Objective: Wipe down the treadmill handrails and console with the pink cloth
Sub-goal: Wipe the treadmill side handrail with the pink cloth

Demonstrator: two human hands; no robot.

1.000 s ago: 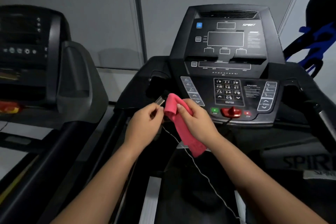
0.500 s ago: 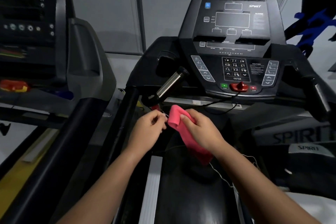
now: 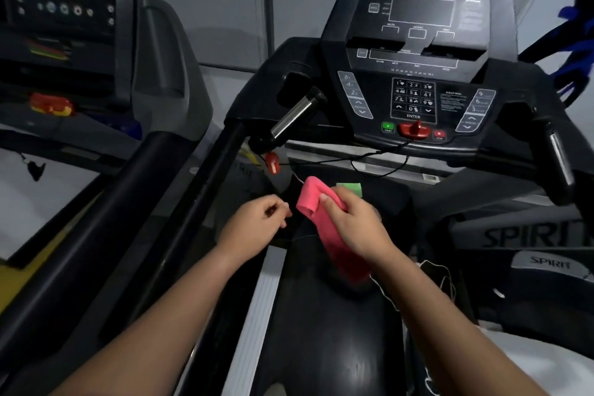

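Right hand has the pink cloth bunched in a firm grip, up in the air at about 6 o'clock from the console, well clear of it. Left hand sits just at the cloth's 9 o'clock, fingers curled; can't tell if it's pinching anything.

Reaching forward with both arms bare, left forearm from lower left, right forearm from lower right, converging mid-frame. Gripping pink cloth in right hand: thumb on the cloth's front, fingers curled round it, back of hand up, wrist roughly straight. Holding left hand just beside the right, not touching the cloth, back of hand up, fingers curled in, thumb tip against forefinger tip. Cannot tell whether anything is pinched there.
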